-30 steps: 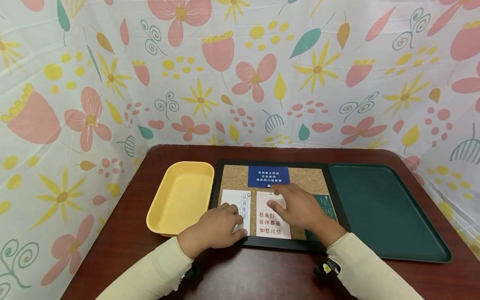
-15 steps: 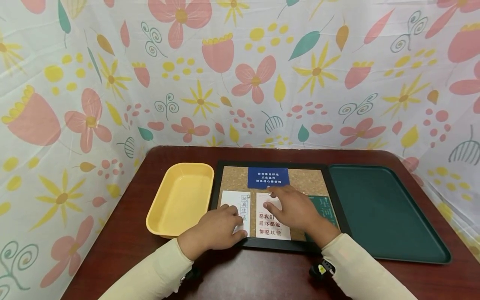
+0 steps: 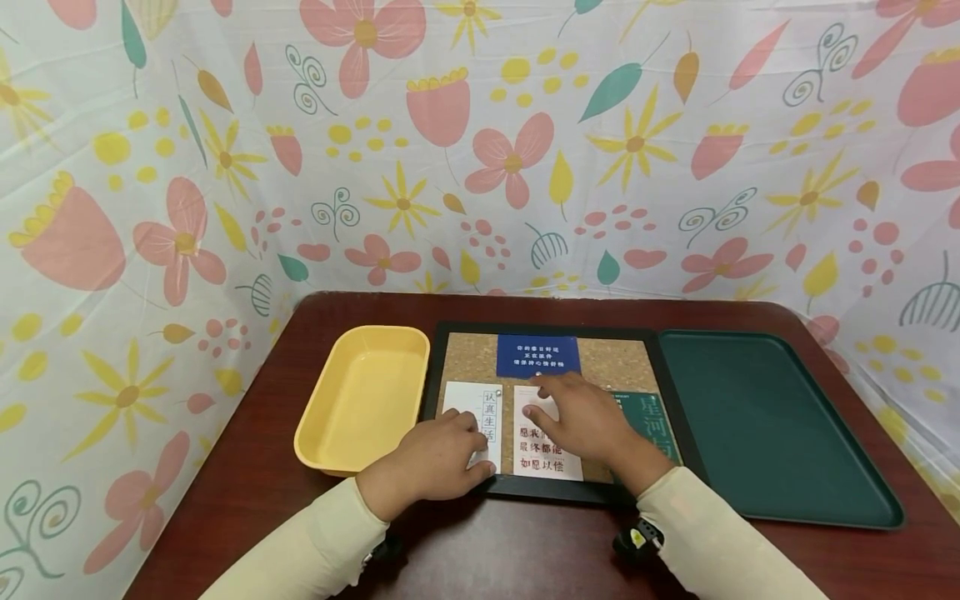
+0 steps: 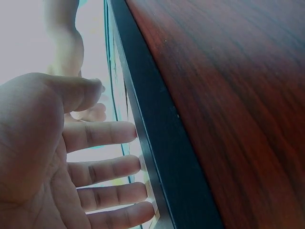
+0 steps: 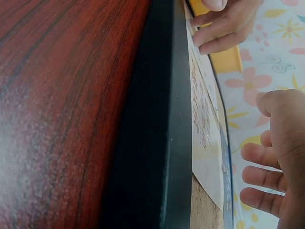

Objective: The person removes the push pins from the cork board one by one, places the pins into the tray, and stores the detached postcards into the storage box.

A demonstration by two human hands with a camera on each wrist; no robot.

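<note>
A black-framed corkboard (image 3: 618, 358) lies flat on the table with several cards on it. My left hand (image 3: 431, 458) rests at its lower left, fingers extended and fingertips over a white card (image 3: 467, 395) with black characters. A silver pin (image 3: 498, 392) sits at that card's top right corner. My right hand (image 3: 588, 417) hovers above a pale card with red characters (image 3: 536, 465), holding nothing, its fingers loosely bent in the right wrist view. Its index fingertip overlaps the lower edge of a blue card (image 3: 536, 350). Partly behind the right wrist is a green card (image 3: 651, 425).
Left of the board stands a yellow tray (image 3: 367, 392); right of it lies a dark green tray (image 3: 772, 425). Both sit on the reddish-brown table (image 3: 525, 542). A flower-patterned cloth (image 3: 480, 150) hangs behind the table and at its sides.
My right hand has shifted slightly left over the red-lettered card, its thumb moving left, and more of the green card shows. My left hand stays in place.
</note>
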